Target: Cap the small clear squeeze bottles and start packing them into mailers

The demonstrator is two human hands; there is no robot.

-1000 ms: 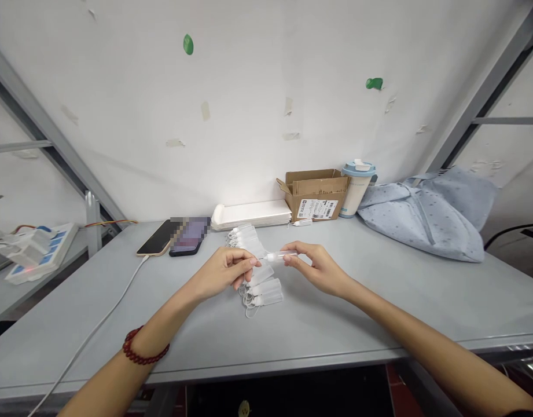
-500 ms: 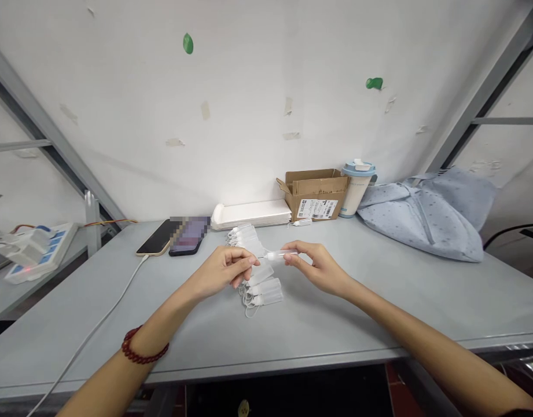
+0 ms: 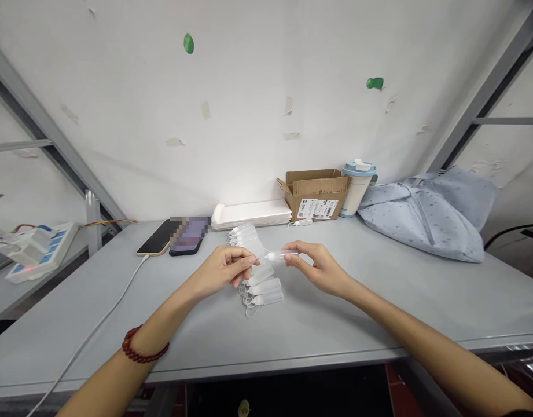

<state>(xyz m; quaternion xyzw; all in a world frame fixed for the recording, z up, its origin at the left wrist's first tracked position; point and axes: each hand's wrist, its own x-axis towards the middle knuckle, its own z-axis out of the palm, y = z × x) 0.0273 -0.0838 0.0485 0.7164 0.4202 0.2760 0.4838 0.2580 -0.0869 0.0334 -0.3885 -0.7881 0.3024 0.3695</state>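
Observation:
Over the middle of the table, my right hand (image 3: 316, 263) pinches a small clear squeeze bottle (image 3: 281, 255) by its right end. The bottle lies level, its white neck pointing left, with a thin dark tip between the neck and my left fingers. My left hand (image 3: 229, 266) is closed in a pinch at that tip; what its fingertips hold is too small to make out. Below and behind both hands, several similar clear bottles (image 3: 268, 292) lie in a column on the table, with white looped cords (image 3: 251, 310) at their left ends.
Two phones (image 3: 190, 237) lie at the left, one on a white charging cable (image 3: 110, 313). Along the wall are a white stack (image 3: 251, 214), an open cardboard box (image 3: 318, 197), a lidded cup (image 3: 357, 188) and a blue cloth bag (image 3: 422, 220). One more small bottle (image 3: 303, 222) lies before the box.

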